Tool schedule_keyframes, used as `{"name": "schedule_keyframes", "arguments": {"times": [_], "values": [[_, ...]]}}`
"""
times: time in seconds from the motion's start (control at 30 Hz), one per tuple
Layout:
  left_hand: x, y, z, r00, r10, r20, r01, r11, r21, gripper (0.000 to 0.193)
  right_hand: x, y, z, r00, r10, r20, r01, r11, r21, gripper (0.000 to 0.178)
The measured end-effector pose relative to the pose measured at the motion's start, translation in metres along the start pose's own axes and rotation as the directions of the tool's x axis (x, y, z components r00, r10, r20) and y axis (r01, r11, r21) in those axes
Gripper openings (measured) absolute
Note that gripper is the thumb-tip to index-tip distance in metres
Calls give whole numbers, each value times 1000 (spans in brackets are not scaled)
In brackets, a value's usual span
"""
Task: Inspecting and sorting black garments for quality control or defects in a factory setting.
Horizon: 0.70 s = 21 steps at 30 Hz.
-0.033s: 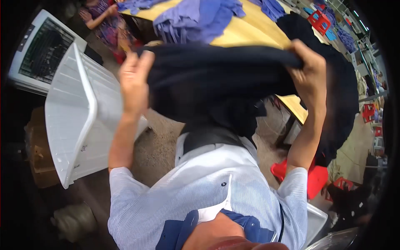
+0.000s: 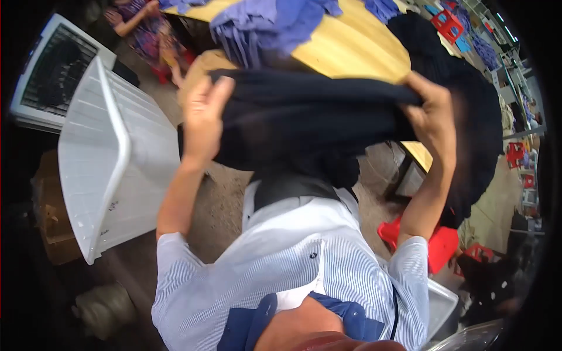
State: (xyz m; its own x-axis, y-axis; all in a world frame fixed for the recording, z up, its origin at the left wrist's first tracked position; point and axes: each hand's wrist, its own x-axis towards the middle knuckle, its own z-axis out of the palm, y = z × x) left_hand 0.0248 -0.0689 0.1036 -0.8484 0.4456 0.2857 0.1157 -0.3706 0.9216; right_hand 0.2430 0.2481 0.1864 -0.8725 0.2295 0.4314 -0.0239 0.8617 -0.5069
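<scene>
A black cloth (image 2: 304,114), perhaps a garment, is stretched sideways in front of my body. My left hand (image 2: 205,111) grips its left end between thumb and fingers. At the opposite end, my right hand (image 2: 430,105) is closed round the upper corner. The lower part of the cloth sags in folds toward my waist, so its full shape cannot be told. To the right of my right hand, a large black fabric heap (image 2: 471,111) drapes over the table's side.
A yellow table (image 2: 357,50) ahead carries purple garments (image 2: 263,26). On the left stand a white plastic bin (image 2: 146,117) and a grille-fronted machine (image 2: 61,73). A seated person (image 2: 146,35) is at far left. A red stool (image 2: 442,248) sits by my right elbow.
Both hands have come down slightly, and my left hand has shifted right, nearer the other. The cloth between them hangs a little lower and slacker.
</scene>
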Motion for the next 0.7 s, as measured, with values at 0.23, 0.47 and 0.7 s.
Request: {"name": "schedule_keyframes", "arguments": {"times": [0.23, 0.47, 0.7], "values": [[-68, -196, 54, 802, -578, 146, 597, 779, -191, 9, -136, 149, 80, 829, 553, 83, -549, 833, -72, 16], [-64, -197, 77, 672, -710, 211, 738, 620, -265, 29, -78, 145, 61, 691, 708, 146, -568, 656, -497, 22], [-36, -208, 76, 549, -777, 309, 834, 482, -269, 21, -79, 142, 147, 786, 505, 357, -348, 838, -420, 41]]}}
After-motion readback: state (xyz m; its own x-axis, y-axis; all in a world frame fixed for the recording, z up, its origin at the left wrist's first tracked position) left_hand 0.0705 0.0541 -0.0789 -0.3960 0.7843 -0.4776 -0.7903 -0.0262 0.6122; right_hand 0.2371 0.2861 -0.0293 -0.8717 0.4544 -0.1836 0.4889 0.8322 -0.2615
